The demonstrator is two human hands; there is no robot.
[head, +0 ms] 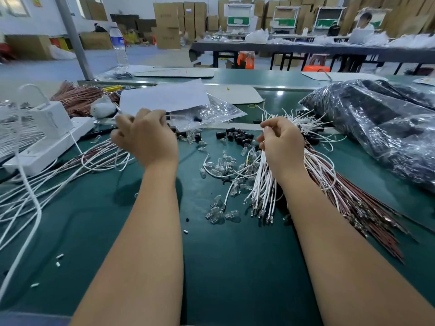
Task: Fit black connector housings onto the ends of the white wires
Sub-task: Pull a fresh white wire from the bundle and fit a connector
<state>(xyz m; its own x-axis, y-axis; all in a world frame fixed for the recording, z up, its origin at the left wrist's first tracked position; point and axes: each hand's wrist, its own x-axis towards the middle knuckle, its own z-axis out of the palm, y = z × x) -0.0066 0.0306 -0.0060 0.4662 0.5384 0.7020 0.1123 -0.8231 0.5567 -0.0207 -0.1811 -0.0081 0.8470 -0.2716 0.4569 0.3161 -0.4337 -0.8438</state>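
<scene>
On green table (226, 267), your right hand (282, 144) pinches white wires (263, 184) bundle at right. Left hand (146, 137) curled over wires at left; grip unclear. Black connector housings (237, 135) just beyond, between hands. Wires light, floppy; hold near metal terminal.

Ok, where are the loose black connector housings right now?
Head view: the black connector housings sit on the green mat between both hands, just beyond the glass bulbs.
</scene>
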